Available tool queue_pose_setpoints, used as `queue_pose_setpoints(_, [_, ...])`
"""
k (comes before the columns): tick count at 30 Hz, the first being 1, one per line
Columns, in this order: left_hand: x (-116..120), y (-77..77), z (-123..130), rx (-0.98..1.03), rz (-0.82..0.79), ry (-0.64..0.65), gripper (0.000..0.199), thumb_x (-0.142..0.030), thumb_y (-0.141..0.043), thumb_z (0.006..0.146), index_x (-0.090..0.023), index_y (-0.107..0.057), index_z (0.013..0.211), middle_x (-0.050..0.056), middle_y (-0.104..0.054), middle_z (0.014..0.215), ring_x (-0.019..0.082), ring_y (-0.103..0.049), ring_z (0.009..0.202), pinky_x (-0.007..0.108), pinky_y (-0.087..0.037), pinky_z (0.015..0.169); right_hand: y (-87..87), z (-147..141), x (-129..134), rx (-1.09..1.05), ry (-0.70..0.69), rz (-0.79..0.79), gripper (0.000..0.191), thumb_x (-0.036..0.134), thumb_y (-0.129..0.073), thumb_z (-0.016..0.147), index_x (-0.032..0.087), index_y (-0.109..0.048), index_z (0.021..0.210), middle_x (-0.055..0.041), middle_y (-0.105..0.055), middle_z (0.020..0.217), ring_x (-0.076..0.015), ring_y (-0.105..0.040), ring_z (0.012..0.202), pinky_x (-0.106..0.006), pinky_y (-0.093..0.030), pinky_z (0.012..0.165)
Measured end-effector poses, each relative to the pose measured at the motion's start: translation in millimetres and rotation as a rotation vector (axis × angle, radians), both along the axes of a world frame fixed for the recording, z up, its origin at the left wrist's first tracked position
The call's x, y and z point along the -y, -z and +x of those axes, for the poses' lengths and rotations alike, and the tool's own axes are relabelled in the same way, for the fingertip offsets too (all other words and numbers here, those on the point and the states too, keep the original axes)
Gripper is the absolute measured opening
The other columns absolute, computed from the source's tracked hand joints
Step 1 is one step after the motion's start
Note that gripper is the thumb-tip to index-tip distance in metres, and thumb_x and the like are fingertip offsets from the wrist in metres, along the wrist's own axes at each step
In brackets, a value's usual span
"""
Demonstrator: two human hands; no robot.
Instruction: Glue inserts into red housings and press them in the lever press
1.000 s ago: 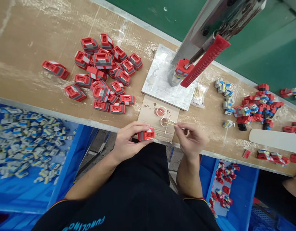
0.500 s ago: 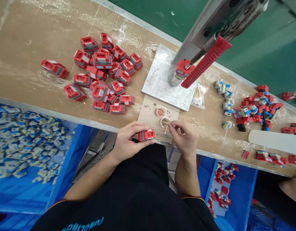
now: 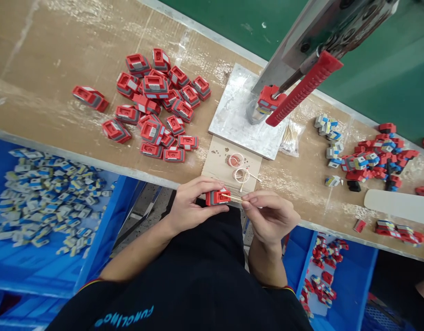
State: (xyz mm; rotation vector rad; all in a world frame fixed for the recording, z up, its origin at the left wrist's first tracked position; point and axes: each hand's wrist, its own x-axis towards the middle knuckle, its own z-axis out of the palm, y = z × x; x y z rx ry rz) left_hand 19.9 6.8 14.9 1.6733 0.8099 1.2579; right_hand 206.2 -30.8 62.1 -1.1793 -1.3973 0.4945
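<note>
Between the thumb and fingers of my left hand (image 3: 193, 207) is a red and grey toy part (image 3: 217, 197), its hollow side facing up, at the bench edge. My right hand (image 3: 268, 214) pinches a thin stick (image 3: 235, 198), whose tip reaches into the part's hollow. Just beyond my hands, a small cup with red contents (image 3: 235, 160) and a clear round lid (image 3: 241, 175) sit on a cardboard piece (image 3: 215, 165). Cotton swabs lie by the lid. Several similar red parts (image 3: 155, 86) are heaped at the left.
A metal press with a red handle (image 3: 303, 89) stands on a metal plate (image 3: 232, 110). Beside it lies a bag of swabs (image 3: 291, 138). Red and blue pieces (image 3: 380, 156) cover the right side. Blue bins (image 3: 104, 230) hold more pieces below the bench. A person's arm shows at far right.
My right hand has moved away from the round lid, and the stick it holds now reaches into the red part. The view has shifted slightly.
</note>
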Motion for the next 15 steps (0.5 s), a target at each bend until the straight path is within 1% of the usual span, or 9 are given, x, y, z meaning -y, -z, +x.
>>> queue_pose_setpoints(6, [0,-1.6,-2,-0.007,0.001,0.002,0.042,-0.029,-0.099,0.079,-0.021,-0.081,0.117,0.011,-0.086,0.105,0.024,-0.085,0.094,0.033,-0.071,0.086,-0.9,1,0,0.043,0.024,0.011,0.014,0.015,-0.083,0.090,0.028,-0.077,0.091,0.0011,-0.080,0.072,-0.0195,-0.078,0.059,-0.030,-0.064,0.052])
queue_pose_setpoints(11, [0,-1.6,-3,-0.026,0.016,0.001,0.039,-0.034,-0.096,0.083,-0.021,-0.080,0.116,0.011,-0.085,0.105,0.023,-0.084,0.094,0.032,-0.070,0.084,-0.8,5,2,0.049,0.027,-0.005,0.012,0.016,-0.083,0.091,0.027,-0.077,0.091,-0.0001,-0.082,0.075,-0.0191,-0.078,0.059,-0.030,-0.065,0.052])
queue_pose_setpoints(15, [0,-0.2,-4,-0.027,0.007,-0.019,0.035,-0.035,-0.095,0.085,-0.021,-0.081,0.113,0.010,-0.085,0.104,0.021,-0.084,0.092,0.030,-0.069,0.082,-1.8,12,3,-0.005,0.056,0.020,0.011,0.018,-0.083,0.092,0.026,-0.077,0.090,0.0009,-0.081,0.074,-0.0174,-0.077,0.059,-0.028,-0.064,0.052])
